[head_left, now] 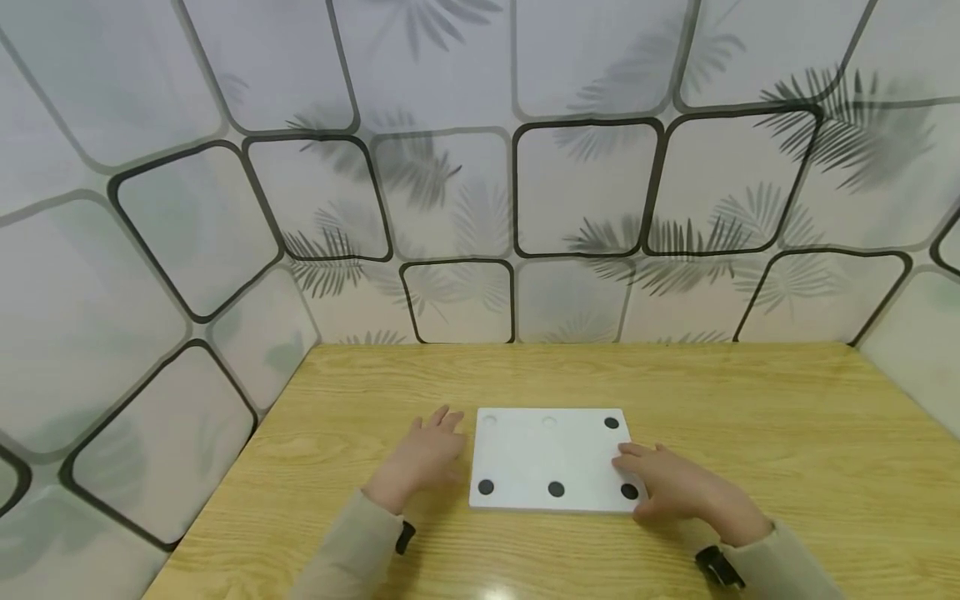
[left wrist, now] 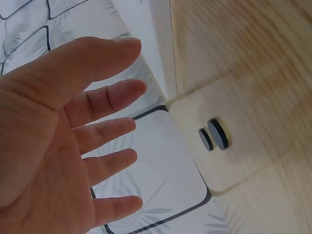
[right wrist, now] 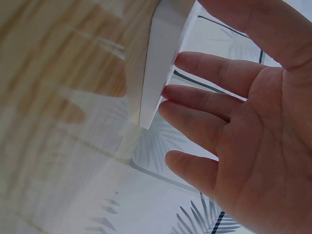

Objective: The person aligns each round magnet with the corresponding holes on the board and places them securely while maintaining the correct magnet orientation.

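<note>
A flat white rectangular board (head_left: 532, 454) lies on the table, with several black discs (head_left: 556, 489) along its front row and at its far right corner. Two pale round marks show along its far edge. My right hand (head_left: 675, 483) rests at the board's right edge, fingers extended and fingertips against it. To the left of the board hovers my left hand (head_left: 426, 454), fingers spread and holding nothing. Beyond its fingers, two loose black discs (left wrist: 218, 133) lie on the table in the left wrist view; in the head view the left hand hides them.
The glossy wooden table (head_left: 360, 375) reaches back to a wall covering (head_left: 457, 300) with a leaf and rounded-square pattern, which also stands along the left and right sides. Dark bands (head_left: 718, 568) show at both sleeve cuffs.
</note>
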Tool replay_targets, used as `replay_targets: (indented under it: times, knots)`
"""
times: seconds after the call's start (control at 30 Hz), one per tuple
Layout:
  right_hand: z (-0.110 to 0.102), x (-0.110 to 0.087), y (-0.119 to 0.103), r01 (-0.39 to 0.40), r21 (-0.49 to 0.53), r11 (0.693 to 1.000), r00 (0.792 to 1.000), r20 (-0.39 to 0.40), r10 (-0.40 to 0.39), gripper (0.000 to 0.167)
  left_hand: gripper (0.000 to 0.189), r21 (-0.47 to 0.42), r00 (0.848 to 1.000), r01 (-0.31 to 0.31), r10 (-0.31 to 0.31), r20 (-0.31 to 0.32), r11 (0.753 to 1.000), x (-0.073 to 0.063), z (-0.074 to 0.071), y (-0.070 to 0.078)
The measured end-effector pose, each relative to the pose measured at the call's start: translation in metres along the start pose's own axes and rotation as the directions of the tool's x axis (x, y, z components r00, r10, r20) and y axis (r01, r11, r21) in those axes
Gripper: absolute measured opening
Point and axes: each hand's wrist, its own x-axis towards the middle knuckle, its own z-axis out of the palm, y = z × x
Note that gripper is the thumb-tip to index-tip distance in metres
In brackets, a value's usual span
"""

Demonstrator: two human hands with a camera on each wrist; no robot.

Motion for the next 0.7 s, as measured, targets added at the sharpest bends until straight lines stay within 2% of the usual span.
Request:
replay_targets:
  times: [0.2,0.37,0.6,0.7]
  knots:
    - [-0.001,-0.001,0.0,0.01,0.007,1.0,1.0,0.001,-0.01,0.06,0.012,0.01,1.0,0.027,-0.027,0.006,1.0,-0.001,-0.003,-0.009]
    - [0.0,-0.001,0.0,-0.002,0.003,1.0,1.0,0.003,0.002,0.06,0.021,0.009,0.998,0.064,-0.064,0.026,0.998,0.002,-0.001,-0.016]
    - [0.001,0.0,0.001,-0.005,-0.008,1.0,1.0,0.0,0.005,0.06,0.022,0.058,0.989,0.123,-0.127,0.074,0.991,0.005,0.002,-0.025]
    - [0.001,0.0,0.001,-0.005,-0.011,1.0,1.0,0.002,0.006,0.061,0.017,0.044,0.985,0.138,-0.142,0.101,0.989,0.007,0.001,-0.027]
